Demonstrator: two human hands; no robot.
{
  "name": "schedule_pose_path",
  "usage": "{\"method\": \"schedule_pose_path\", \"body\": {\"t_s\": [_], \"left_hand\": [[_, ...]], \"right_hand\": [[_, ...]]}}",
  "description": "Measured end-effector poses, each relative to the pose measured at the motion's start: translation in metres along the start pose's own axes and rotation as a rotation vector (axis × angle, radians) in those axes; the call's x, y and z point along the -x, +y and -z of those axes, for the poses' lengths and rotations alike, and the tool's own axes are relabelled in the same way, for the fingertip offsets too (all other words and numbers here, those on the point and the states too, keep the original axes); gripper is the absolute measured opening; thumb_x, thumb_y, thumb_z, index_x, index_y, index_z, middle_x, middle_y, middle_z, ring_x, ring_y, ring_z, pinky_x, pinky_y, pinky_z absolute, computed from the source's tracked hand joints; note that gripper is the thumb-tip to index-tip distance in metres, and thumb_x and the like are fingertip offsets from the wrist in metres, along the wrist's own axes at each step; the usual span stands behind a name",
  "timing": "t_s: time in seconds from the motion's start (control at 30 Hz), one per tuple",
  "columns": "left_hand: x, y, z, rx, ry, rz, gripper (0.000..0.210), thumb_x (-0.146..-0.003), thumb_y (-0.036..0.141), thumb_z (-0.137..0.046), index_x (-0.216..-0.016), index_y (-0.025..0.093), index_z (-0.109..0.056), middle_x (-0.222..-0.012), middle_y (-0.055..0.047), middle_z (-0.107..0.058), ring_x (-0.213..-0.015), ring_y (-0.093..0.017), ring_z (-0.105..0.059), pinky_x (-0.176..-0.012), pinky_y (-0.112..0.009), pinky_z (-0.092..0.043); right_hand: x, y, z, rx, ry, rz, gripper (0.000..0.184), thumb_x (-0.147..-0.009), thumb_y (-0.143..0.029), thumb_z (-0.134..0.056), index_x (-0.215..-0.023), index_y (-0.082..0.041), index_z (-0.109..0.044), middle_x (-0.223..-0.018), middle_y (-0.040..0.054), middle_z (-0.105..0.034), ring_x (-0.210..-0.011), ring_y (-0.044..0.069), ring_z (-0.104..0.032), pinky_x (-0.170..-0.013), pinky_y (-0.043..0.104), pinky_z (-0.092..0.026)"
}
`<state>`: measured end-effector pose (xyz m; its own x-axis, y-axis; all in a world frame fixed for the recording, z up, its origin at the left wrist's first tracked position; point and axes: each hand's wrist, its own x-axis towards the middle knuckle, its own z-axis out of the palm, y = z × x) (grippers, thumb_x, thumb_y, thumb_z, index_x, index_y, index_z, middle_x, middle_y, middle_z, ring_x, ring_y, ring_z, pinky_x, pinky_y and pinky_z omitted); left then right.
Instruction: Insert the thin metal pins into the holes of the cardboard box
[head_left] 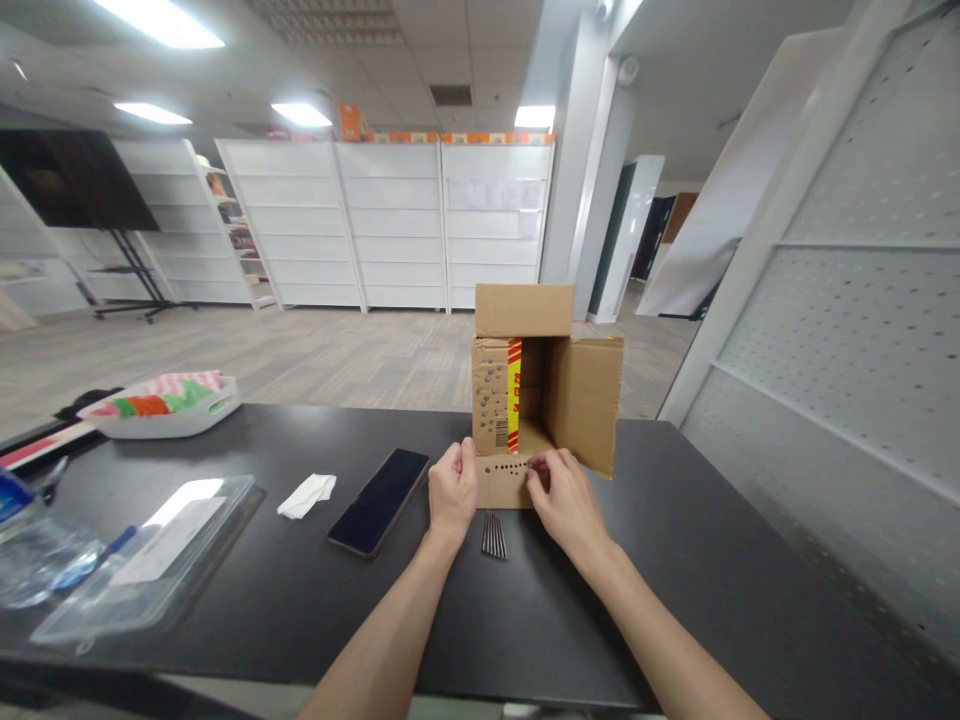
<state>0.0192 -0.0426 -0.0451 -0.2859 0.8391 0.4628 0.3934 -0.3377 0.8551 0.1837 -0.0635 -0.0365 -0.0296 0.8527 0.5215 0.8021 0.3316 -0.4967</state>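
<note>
A cardboard box (596, 400) lies on its side on the dark table, its opening facing me and its flaps spread. At the left edge of its lower flap, my left hand (452, 492) is closed, fingers curled in and thumb on top. My right hand (564, 498) pinches at the same flap's right part; whatever sits between thumb and forefinger is too small to make out. Dark round dots in rows mark the lower flap, and grey dots cover the left flap (489, 390). Just in front of the box lie several thin metal screws or nails (493, 536), side by side.
A phone (379, 500) and a folded white tissue (307, 496) lie left of my hands. Farther left are a clear plastic case (161, 560), a water bottle (37, 545) and a white basket (169, 422) with colourful cloth. A perforated panel (847, 330) stands at right.
</note>
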Motion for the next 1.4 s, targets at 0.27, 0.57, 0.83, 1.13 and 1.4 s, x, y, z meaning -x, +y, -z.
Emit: {"method": "schedule_pose_path", "body": {"t_s": [0.27, 0.57, 0.83, 1.13, 1.4], "left_hand": [[0.000, -0.001, 0.000, 0.015, -0.005, 0.000, 0.043, -0.089, 0.045, -0.040, -0.057, 0.019, -0.033, -0.052, 0.006, -0.031, -0.051, -0.008, -0.028, -0.050, -0.022, -0.024], [0.000, 0.001, 0.000, 0.016, 0.015, -0.007, 0.044, -0.088, 0.046, -0.041, -0.056, 0.019, -0.030, -0.051, 0.006, -0.029, -0.051, -0.008, -0.027, -0.050, -0.022, -0.023], [0.000, -0.002, 0.000, 0.011, 0.007, -0.001, 0.045, -0.088, 0.050, -0.040, -0.056, 0.019, -0.033, -0.051, 0.005, -0.033, -0.051, -0.008, -0.028, -0.050, -0.022, -0.024], [0.000, 0.000, 0.000, -0.003, 0.010, -0.007, 0.044, -0.089, 0.047, -0.040, -0.056, 0.019, -0.031, -0.051, 0.006, -0.031, -0.050, -0.008, -0.029, -0.050, -0.022, -0.024], [0.000, 0.000, 0.001, -0.003, 0.001, 0.010, 0.045, -0.088, 0.050, -0.039, -0.056, 0.019, -0.032, -0.051, 0.005, -0.032, -0.051, -0.008, -0.028, -0.050, -0.022, -0.024]], "right_hand": [[-0.002, 0.000, -0.009, 0.122, 0.056, -0.003, 0.007, -0.083, -0.020, -0.046, -0.081, -0.019, -0.053, -0.081, 0.0049, -0.054, -0.079, 0.019, -0.051, -0.071, 0.029, -0.039], [-0.003, 0.004, -0.013, 0.251, 0.074, 0.069, 0.014, -0.090, -0.019, -0.041, -0.081, -0.018, -0.053, -0.080, 0.0066, -0.055, -0.079, 0.021, -0.051, -0.069, 0.031, -0.034], [-0.002, 0.005, -0.017, 0.281, 0.087, 0.069, 0.017, -0.090, -0.020, -0.039, -0.081, -0.018, -0.053, -0.079, 0.0078, -0.056, -0.078, 0.022, -0.050, -0.066, 0.032, -0.031], [0.003, -0.004, -0.012, 0.184, 0.104, 0.055, 0.021, -0.093, -0.023, -0.032, -0.086, -0.016, -0.051, -0.084, 0.0101, -0.060, -0.080, 0.024, -0.055, -0.069, 0.034, -0.036], [0.006, -0.008, -0.008, -0.116, 0.091, -0.003, 0.012, -0.087, -0.022, -0.040, -0.088, -0.018, -0.050, -0.081, 0.0065, -0.063, -0.075, 0.019, -0.060, -0.067, 0.029, -0.042]]}}
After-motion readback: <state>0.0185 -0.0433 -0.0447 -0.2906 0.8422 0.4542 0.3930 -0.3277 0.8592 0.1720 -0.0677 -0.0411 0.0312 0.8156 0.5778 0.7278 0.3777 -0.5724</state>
